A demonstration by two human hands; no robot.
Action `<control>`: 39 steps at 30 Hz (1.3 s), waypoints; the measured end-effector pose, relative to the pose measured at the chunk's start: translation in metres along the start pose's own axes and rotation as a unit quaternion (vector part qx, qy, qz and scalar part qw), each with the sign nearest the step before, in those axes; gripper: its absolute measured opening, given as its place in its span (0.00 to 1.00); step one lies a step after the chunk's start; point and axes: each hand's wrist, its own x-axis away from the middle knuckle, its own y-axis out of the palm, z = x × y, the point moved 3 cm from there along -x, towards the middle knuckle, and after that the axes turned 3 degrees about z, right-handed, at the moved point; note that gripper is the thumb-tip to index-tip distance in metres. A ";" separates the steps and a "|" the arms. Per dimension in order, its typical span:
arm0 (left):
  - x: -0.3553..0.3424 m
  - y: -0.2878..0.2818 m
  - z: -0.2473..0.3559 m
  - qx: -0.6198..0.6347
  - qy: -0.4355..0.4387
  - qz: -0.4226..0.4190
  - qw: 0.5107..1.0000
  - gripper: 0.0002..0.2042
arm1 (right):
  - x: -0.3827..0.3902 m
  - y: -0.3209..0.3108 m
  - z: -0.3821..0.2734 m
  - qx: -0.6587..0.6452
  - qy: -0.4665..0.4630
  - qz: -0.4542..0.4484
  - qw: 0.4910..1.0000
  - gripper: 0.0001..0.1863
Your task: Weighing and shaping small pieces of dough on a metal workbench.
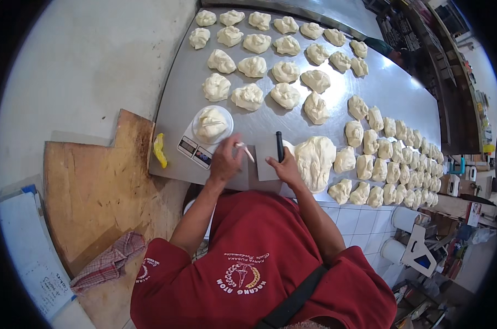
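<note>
My left hand [225, 160] is beside the kitchen scale [195, 146], its fingers closed on a small thin strip of dough [247, 152]. A lump of dough [212, 123] rests on the scale's round white plate. My right hand [287, 166] is closed around the black handle of a dough scraper [266, 166], whose flat metal blade is on the table's near side. Just right of that hand lies a large, smooth mass of dough [315, 162]. Finger details of the left hand are partly blurred.
Rows of dough lumps [286, 71] cover the far part of the metal table [177, 82], and closely set dough pieces [380, 168] fill its right side. A yellow crumpled item [160, 150] lies at the left edge. A checkered cloth [109, 262] hangs by a wooden board [92, 192].
</note>
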 end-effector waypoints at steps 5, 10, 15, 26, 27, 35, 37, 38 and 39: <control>-0.046 -0.050 -0.032 -0.280 0.109 0.140 0.943 0.17 | 0.011 -0.008 0.006 -0.129 0.072 0.006 0.989 0.23; -0.041 -0.045 0.019 -0.213 0.154 0.213 0.941 0.16 | 0.012 -0.028 -0.008 -0.210 0.095 0.044 0.972 0.23; 0.015 0.038 0.012 -0.057 0.179 -0.057 0.981 0.15 | 0.019 -0.048 -0.023 -0.305 0.123 0.089 0.940 0.24; 0.025 0.070 -0.011 -0.067 0.104 -0.158 0.980 0.11 | 0.034 -0.034 -0.004 -0.077 0.066 0.046 0.994 0.22; 0.027 0.071 -0.013 -0.059 0.098 -0.141 0.983 0.10 | 0.034 -0.029 -0.004 -0.032 0.055 0.044 0.997 0.22; 0.040 0.067 -0.012 -0.035 0.065 -0.087 0.993 0.06 | 0.027 -0.009 0.006 0.192 -0.005 0.050 0.980 0.22; 0.041 0.065 -0.011 -0.038 0.066 -0.077 0.994 0.06 | 0.029 -0.006 -0.003 0.215 -0.014 0.051 0.975 0.22; 0.041 0.064 -0.011 -0.040 0.070 -0.070 0.994 0.05 | 0.031 -0.004 -0.007 0.236 -0.020 0.056 0.970 0.22; 0.041 0.064 -0.010 -0.042 0.075 -0.063 0.994 0.05 | 0.033 -0.002 -0.012 0.257 -0.025 0.061 0.964 0.22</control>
